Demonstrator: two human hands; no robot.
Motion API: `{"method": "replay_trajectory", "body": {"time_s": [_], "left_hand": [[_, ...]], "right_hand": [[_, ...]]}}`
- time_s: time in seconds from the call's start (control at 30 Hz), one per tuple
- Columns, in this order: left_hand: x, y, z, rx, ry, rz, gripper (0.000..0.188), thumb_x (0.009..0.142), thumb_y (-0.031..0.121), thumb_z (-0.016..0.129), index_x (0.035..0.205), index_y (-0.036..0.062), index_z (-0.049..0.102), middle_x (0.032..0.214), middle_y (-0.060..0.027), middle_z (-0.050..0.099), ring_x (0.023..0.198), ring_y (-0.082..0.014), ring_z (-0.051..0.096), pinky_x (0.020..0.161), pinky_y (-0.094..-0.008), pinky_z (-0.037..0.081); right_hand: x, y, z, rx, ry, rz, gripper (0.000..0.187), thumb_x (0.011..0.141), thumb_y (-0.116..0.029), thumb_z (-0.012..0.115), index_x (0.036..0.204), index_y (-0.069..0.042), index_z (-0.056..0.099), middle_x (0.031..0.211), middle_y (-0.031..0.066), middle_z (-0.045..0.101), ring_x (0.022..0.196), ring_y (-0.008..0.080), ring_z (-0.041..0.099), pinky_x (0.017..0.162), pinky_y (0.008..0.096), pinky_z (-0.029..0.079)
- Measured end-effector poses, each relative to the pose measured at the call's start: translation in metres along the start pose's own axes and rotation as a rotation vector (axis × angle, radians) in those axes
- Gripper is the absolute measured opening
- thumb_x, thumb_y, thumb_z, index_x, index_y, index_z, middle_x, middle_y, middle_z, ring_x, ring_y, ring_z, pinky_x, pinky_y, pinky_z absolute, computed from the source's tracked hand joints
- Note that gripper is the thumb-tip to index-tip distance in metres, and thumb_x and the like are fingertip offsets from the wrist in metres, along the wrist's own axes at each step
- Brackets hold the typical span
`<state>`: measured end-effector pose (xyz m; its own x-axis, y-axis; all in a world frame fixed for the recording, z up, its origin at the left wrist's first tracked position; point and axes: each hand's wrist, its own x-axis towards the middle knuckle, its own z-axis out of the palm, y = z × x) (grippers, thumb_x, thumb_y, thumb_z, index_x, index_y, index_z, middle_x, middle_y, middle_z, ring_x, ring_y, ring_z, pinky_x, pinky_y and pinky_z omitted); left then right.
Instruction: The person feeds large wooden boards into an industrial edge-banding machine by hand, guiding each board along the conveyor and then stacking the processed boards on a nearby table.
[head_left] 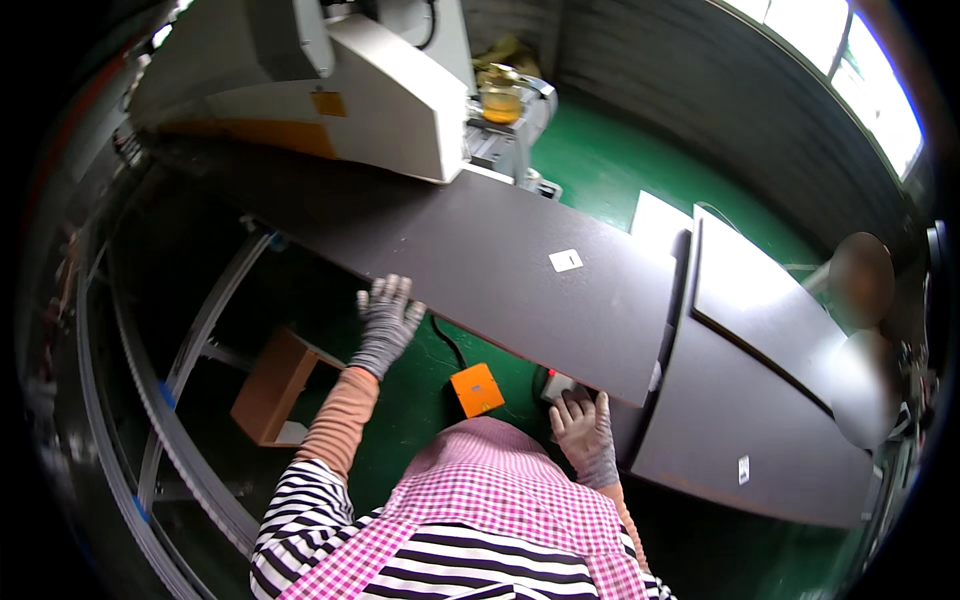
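A long dark brown board [530, 265] with a small white label [565, 261] lies across in front of me, its far-left part running along under a white and yellow machine [390, 100]. My left hand [388, 318], in a grey knit glove, has its fingers spread, the tips at the board's near edge. Near the board's right end, my right hand [585, 438], also gloved, touches the near edge with its fingers apart. A small grey box with a red button [558, 386] sits partly hidden beyond my right fingers.
Stacked dark boards [720, 415] stand at the right, one with a white label [743, 469]. On the green floor are an orange box [477, 390] with a black cable and an open brown carton [272, 390]. Metal roller rails [190, 350] curve along the left. Blurred shapes cover the far right.
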<state>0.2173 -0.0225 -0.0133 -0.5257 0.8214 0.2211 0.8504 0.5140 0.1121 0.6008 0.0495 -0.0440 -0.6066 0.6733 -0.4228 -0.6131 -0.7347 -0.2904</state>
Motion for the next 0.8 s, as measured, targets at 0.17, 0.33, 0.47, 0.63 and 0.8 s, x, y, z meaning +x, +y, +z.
{"method": "replay_trajectory", "body": {"time_s": [0.17,0.33,0.47,0.63,0.8], "left_hand": [[0.014,-0.028,-0.006,0.022,0.031,-0.100,0.062,0.090,0.048,0.048,0.139,0.0126,0.037,0.146,-0.0140,0.032,0.136,-0.0311,0.026,0.111,-0.0515,0.013],[0.022,-0.038,-0.001,0.035,0.058,-0.106,0.062,0.089,0.046,0.049,0.139,0.0123,0.037,0.145,-0.0148,0.033,0.135,-0.0322,0.027,0.110,-0.0527,0.015],[0.028,-0.038,0.012,0.003,0.077,-0.092,0.064,0.088,0.050,0.047,0.139,0.0129,0.039,0.145,-0.0145,0.034,0.135,-0.0330,0.026,0.110,-0.0546,0.012],[0.033,-0.027,0.009,-0.016,0.028,-0.120,0.066,0.088,0.053,0.046,0.140,0.0135,0.037,0.146,-0.0132,0.031,0.137,-0.0313,0.025,0.110,-0.0537,0.011],[0.038,-0.030,0.003,-0.015,-0.005,-0.180,0.067,0.088,0.054,0.044,0.141,0.0146,0.034,0.147,-0.0112,0.030,0.137,-0.0287,0.024,0.111,-0.0516,0.011]], "right_hand": [[0.006,-0.005,0.011,0.004,0.018,-0.076,0.085,0.083,-0.055,0.059,0.143,-0.010,0.020,0.146,0.0090,0.024,0.136,0.0296,0.022,0.110,0.0437,0.023],[0.001,-0.011,0.010,0.026,0.038,-0.155,0.085,0.083,-0.058,0.056,0.143,-0.009,0.021,0.147,0.0094,0.026,0.138,0.0285,0.019,0.111,0.0433,0.022],[-0.003,-0.017,-0.009,0.002,0.012,-0.184,0.081,0.083,-0.061,0.054,0.141,-0.009,0.029,0.146,0.0073,0.030,0.136,0.0247,0.024,0.108,0.0414,0.027],[-0.008,-0.021,-0.013,0.028,0.054,-0.187,0.079,0.080,-0.061,0.057,0.136,-0.008,0.039,0.138,0.0063,0.039,0.127,0.0226,0.036,0.104,0.0396,0.033],[-0.003,-0.022,-0.008,0.044,0.083,-0.180,0.081,0.078,-0.059,0.062,0.136,-0.008,0.037,0.138,0.0050,0.041,0.126,0.0217,0.036,0.103,0.0389,0.034]]}}
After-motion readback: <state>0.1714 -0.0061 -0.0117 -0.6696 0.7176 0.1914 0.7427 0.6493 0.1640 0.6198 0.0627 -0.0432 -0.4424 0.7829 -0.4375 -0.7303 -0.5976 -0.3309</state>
